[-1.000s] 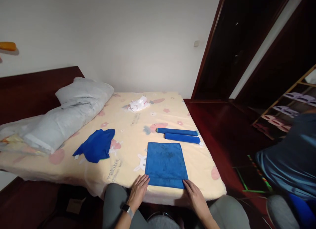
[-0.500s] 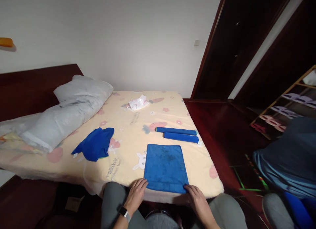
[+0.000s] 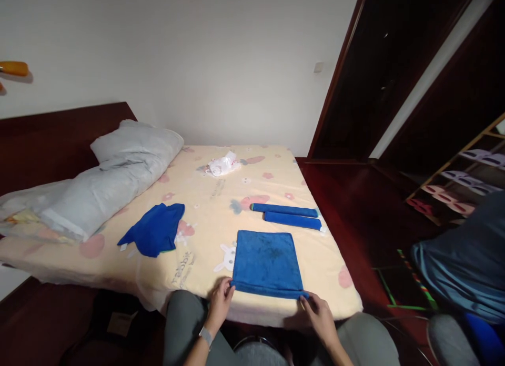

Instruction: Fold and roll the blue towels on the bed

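A blue cloth [image 3: 267,258] lies flat near the front edge of the bed, with dark stains and its near edge turned up in a narrow fold. My left hand [image 3: 221,297] pinches the left end of that fold. At the right end, my right hand [image 3: 319,313] grips the corner between thumb and fingers. Beyond the cloth lie two blue cloths in narrow strips, one rolled or folded strip [image 3: 284,210] behind another strip [image 3: 292,221] with a white tag. To the left rests a crumpled blue cloth [image 3: 155,230], also with a white tag.
The bed [image 3: 209,213] has a patterned cream sheet. A grey quilt [image 3: 114,179] is heaped at its left, and a white plastic bag [image 3: 223,164] sits near the wall. At right are a slipper rack [image 3: 453,179] and a person in a dark blue top [image 3: 465,261].
The near edge of the blue cloth has been turned over away from me into a narrow fold. Both hands have moved slightly with it. The view has shifted a little.
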The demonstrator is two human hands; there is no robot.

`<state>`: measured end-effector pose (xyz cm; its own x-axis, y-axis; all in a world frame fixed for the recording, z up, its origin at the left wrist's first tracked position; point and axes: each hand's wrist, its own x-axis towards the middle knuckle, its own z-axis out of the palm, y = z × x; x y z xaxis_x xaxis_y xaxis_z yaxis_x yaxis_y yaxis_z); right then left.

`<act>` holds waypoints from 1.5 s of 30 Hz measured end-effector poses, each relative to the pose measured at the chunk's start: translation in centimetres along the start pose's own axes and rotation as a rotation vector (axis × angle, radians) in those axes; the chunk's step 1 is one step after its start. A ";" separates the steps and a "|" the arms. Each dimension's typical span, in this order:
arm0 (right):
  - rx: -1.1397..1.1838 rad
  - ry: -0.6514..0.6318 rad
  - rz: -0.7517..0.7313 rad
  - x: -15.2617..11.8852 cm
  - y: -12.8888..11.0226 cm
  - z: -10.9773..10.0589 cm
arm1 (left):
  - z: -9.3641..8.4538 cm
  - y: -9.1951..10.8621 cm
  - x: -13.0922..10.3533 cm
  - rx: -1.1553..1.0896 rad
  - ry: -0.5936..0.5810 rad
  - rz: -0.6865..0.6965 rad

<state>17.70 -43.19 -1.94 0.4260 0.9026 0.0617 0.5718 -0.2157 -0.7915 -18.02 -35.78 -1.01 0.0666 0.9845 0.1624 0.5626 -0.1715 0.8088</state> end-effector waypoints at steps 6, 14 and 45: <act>0.053 0.029 0.071 0.0 -0.6 0.7 | 2.7 -0.3 -0.5 -0.023 0.199 -0.081; 0.037 0.100 -0.056 -0.5 0.7 1.6 | 2.9 -0.4 -0.7 0.299 0.265 0.061; -0.476 0.187 -0.682 -1.2 -1.4 2.7 | 3.3 6.1 -2.0 0.738 -0.161 0.692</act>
<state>14.53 -43.02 -2.56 -0.0339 0.8246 0.5647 0.9613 0.1815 -0.2074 -11.98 -38.69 1.69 0.6486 0.6815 0.3391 0.7224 -0.6915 0.0080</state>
